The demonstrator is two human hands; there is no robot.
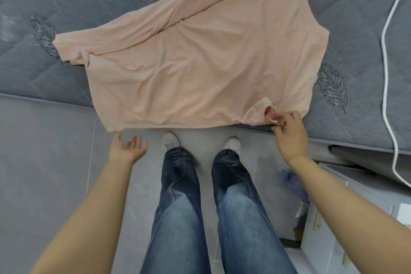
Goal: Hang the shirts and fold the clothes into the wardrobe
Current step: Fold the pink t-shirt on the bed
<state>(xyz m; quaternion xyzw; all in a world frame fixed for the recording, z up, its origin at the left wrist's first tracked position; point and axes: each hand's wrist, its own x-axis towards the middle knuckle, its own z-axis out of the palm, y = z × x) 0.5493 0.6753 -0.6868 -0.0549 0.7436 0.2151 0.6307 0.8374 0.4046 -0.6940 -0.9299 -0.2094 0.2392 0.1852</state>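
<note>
A peach shirt (200, 62) lies spread on the grey mattress (66, 18), its hem pinched by the right hand (290, 133), while the left hand (129, 148) hangs relaxed, holding nothing.

The shirt (200, 66) lies spread on the bed (55, 18) before me, its hem at the near edge, a cord (385, 78) to its right and a cabinet (347, 218) beside my right leg.
</note>
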